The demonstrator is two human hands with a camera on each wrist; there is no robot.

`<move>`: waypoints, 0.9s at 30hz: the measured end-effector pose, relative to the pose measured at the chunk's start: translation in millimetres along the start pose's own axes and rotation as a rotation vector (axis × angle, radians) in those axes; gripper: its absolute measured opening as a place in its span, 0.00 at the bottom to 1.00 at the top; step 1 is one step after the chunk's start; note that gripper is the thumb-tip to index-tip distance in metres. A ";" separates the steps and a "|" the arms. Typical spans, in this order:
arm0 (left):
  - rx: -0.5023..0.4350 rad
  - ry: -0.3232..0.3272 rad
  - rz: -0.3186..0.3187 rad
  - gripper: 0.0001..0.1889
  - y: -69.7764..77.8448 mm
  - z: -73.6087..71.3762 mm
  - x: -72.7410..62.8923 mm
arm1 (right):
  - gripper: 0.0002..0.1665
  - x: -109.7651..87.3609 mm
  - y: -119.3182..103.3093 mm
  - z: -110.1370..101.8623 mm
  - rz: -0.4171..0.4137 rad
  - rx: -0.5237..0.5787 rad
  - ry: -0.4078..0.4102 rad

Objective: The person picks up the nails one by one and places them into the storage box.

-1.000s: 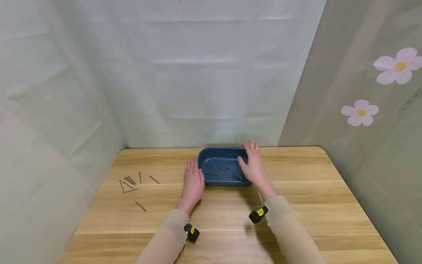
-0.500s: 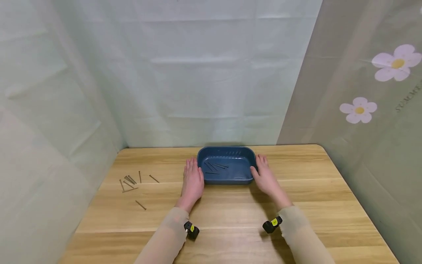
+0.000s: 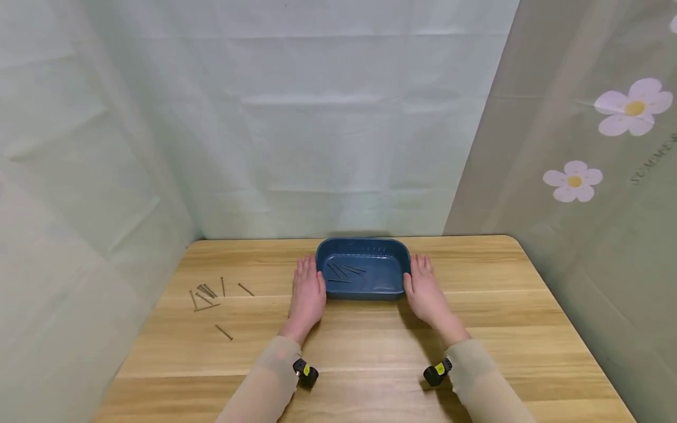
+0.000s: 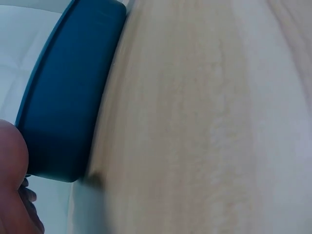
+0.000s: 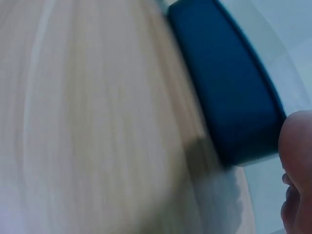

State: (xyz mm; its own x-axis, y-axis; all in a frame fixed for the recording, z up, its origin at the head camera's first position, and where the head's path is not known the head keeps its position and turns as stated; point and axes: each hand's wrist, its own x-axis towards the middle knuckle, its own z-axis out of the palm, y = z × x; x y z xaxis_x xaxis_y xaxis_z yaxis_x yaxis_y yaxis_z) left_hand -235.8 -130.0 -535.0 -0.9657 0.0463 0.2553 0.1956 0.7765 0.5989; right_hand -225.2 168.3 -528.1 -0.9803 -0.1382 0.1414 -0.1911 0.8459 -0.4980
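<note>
A dark blue rectangular tray (image 3: 365,296) sits on the table near its back edge, with several thin nails (image 3: 338,272) lying in its left half. Along the tray's left end my left hand (image 3: 308,299) rests with straight fingers, the thumb near the rim. My right hand (image 3: 427,296) lies against the right end in much the same way, thumb at the front right corner. Both wrist views show the tray's outer wall (image 4: 73,92) and part of a thumb at its corner; the other fingers are mostly hidden there.
Several more nails (image 3: 206,291) lie loose on the left of the wooden table (image 3: 365,364), one (image 3: 224,332) closer to the front. A pale cloth (image 3: 328,147) hangs behind the table's back edge, and printed sheets stand at the sides.
My right hand has moved from over the tray's right side to its outer right end. The left hand stays at the left end. The tray and nails show no clear shift.
</note>
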 end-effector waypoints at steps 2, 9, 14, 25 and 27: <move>-0.003 -0.024 0.006 0.28 -0.6 -1.6 1.5 | 0.37 0.6 -0.6 -0.2 0.011 -0.056 0.002; -0.061 -0.118 0.019 0.30 -7.4 -14.5 7.8 | 0.36 2.9 -5.0 -0.9 0.000 -0.138 0.003; -0.136 -0.180 0.015 0.32 -13.2 -24.9 6.5 | 0.36 1.0 -6.3 0.7 0.011 -0.130 0.003; -0.164 -0.027 0.132 0.21 -59.2 -77.9 -22.7 | 0.35 -0.4 -12.2 6.0 0.040 -0.081 -0.025; -0.121 -0.018 0.172 0.19 -71.9 -91.6 -31.6 | 0.35 -0.3 -11.9 5.6 0.040 -0.072 -0.021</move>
State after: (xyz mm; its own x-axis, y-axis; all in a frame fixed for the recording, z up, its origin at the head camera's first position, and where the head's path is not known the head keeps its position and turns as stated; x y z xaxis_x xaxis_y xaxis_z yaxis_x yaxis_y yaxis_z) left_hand -203.8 -244.9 -516.6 -0.9191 0.1832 0.3489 0.3756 0.6749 0.6351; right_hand -222.9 155.4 -527.0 -0.9880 -0.1137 0.1048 -0.1486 0.8858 -0.4397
